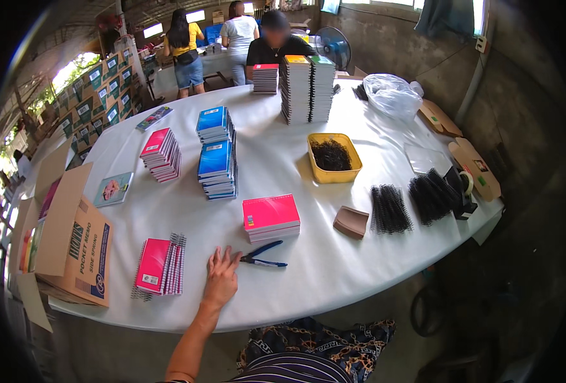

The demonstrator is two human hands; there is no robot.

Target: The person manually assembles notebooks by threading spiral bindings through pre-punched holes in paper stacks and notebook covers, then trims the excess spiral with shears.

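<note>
My left hand [221,279] lies palm down on the white-covered table, fingers spread. Its fingertips are right beside the jaws of blue-handled pliers [267,263]; whether they touch is hard to tell. The pliers lie with their handles apart. Just beyond them is a stack of red-covered notebooks [271,214] with no coils showing. Left of my hand, a pile of red spiral notebooks [157,267] has wire coils sticking out at its edges. My right hand is out of view.
An open cardboard box [91,249] stands at the left edge. Blue notebooks [216,159] and tall notebook stacks [296,89] stand farther back. At right are a yellow tub [334,175] of black wire, a brown curved block [351,222] and black coils [390,209]. A person [273,48] sits opposite.
</note>
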